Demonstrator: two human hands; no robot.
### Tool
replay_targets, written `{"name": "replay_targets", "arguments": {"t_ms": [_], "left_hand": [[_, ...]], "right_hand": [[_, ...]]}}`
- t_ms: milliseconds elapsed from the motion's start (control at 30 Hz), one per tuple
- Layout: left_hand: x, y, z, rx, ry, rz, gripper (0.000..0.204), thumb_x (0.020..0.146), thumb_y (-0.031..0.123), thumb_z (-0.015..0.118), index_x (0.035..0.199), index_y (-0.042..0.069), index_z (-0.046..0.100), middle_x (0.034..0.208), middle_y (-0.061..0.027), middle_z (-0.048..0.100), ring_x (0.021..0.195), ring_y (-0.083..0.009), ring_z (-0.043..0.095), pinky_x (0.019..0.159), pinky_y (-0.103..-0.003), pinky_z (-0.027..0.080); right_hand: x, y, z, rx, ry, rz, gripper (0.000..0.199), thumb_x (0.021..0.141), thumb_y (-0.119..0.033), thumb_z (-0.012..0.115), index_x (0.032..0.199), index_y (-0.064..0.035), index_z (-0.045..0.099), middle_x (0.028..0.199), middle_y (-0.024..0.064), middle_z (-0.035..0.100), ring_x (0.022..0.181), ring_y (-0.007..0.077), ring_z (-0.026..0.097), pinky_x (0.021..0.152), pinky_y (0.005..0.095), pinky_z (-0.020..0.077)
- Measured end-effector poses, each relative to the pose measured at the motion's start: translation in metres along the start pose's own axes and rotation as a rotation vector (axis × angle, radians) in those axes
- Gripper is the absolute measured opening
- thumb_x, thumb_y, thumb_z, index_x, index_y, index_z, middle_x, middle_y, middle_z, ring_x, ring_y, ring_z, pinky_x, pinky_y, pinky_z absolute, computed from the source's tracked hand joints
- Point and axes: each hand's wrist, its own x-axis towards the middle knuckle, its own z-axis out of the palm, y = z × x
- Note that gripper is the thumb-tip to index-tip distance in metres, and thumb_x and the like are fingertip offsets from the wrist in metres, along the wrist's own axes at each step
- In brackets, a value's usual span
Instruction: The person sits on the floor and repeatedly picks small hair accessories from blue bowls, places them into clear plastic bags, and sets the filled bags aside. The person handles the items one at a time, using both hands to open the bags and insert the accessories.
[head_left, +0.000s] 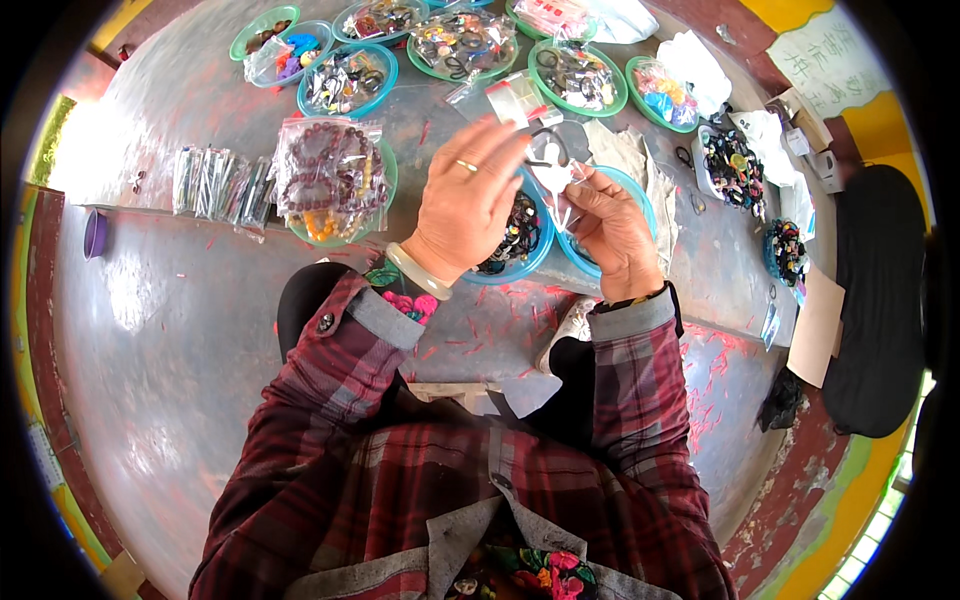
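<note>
My right hand (615,225) pinches a small white cut-out card (550,178) between thumb and fingers. At the top of the card is a thin black loop (556,138) that looks like a hair tie. My left hand (465,195), wearing a ring and a pale bangle, is beside it with its fingers stretched out toward the loop. Whether those fingertips touch the loop I cannot tell, as the thumb is hidden. Under my hands stand a blue basin (541,243) of dark hair ties and another blue basin (650,205), mostly covered by my right hand.
To the left, bagged beads (330,170) lie on a green basin beside a row of slim plastic packets (215,185). Several basins of packaged trinkets, among them a green one (612,95), line the far side. A white basket (710,185) of dark items stands right. Red scraps litter the surface.
</note>
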Motion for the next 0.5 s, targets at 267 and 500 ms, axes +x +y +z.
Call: {"name": "replay_targets", "arguments": {"t_ms": [267,500], "left_hand": [[-0.011,0.003,0.009,-1.504,-0.157,-1.082,0.021,0.086,0.012,0.058,0.103,0.000,0.057,0.108,-0.0080,0.058,0.096,-0.0143,0.056,0.083,-0.029,0.045],[-0.014,-0.004,0.011,-1.207,-0.208,-1.280,0.018,0.085,0.013,0.060,0.098,0.001,0.060,0.093,-0.0043,0.063,0.065,-0.0057,0.053,0.058,-0.019,0.044]], "right_hand": [[0.002,0.015,0.017,-0.165,0.050,-0.130,0.028,0.079,0.001,0.059,0.107,0.0033,0.056,0.081,0.0051,0.064,0.067,0.0090,0.057,0.061,0.0199,0.0429],[0.002,0.022,0.025,-0.287,0.056,-0.160,0.033,0.080,-0.001,0.060,0.111,0.0050,0.052,0.083,0.0068,0.066,0.068,0.0104,0.061,0.060,0.0191,0.0425]]}}
